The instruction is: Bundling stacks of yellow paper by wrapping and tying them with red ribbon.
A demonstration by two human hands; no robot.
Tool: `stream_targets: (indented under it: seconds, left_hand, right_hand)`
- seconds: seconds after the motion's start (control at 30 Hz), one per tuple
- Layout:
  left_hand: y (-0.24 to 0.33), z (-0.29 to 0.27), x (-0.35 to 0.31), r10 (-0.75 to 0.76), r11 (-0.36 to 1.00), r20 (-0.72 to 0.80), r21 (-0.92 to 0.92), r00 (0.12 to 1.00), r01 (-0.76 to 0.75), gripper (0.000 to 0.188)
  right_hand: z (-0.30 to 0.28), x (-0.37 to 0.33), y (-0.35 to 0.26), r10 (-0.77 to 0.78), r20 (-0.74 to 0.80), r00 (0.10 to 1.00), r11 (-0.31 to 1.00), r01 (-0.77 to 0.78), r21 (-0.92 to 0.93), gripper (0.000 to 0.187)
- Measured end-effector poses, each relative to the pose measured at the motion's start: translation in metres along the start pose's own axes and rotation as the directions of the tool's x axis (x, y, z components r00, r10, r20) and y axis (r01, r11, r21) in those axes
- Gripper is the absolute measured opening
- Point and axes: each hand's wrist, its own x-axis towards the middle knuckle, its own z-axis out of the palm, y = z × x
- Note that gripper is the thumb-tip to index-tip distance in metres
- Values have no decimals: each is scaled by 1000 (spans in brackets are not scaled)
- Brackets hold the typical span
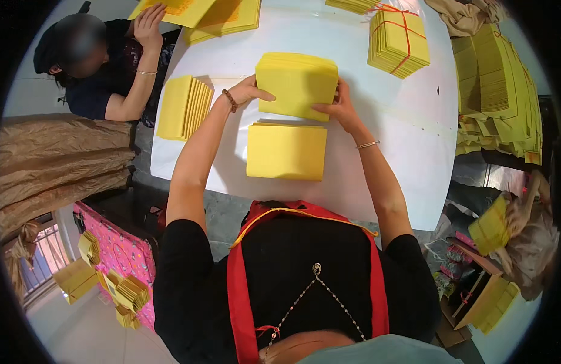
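Between my two hands I hold a stack of yellow paper [297, 85] above the white table, its layered far edge showing. My left hand [249, 91] grips the stack's left side, thumb on the front face. On the right side my right hand [341, 109] does the same, its thumb low near the corner; its other fingers are mostly hidden behind. Closer to me a second yellow paper stack [286, 153] lies flat on the table, just below the held one. A fanned pile of yellow paper [184, 108] rests left of my left forearm.
On the white table [402, 164], a yellow bundle tied with red string [399, 42] sits far right. A co-worker's hand [148, 27] holds yellow sheets at the far left. Piled yellow paper [490, 79] stands right of the table. Another person's hand [518, 215] touches a yellow bundle, lower right.
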Motion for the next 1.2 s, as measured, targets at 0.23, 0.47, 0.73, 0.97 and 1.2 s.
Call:
stream_targets:
  seconds: [0.23,0.47,0.73,0.97,1.2]
  left_hand:
    - [-9,14,-12,301,904,-112,349,947,-246,77]
    - [-28,11,-13,252,892,-153,421,955,-168,98]
    - [-30,10,-9,317,828,-132,521,939,-206,98]
    - [-33,7,-4,395,820,-47,469,918,-329,102]
    - [-45,4,-3,356,876,-107,383,928,-292,124]
  right_hand:
    - [6,3,1,-268,109,957,960,275,-55,94]
    - [-12,-6,9,-302,160,940,724,335,-603,124]
    - [-24,-3,16,-168,142,976,916,207,-345,133]
    - [-26,17,8,-238,223,945,897,302,-323,134]
    - [-15,12,0,-158,224,962,721,268,-640,122]
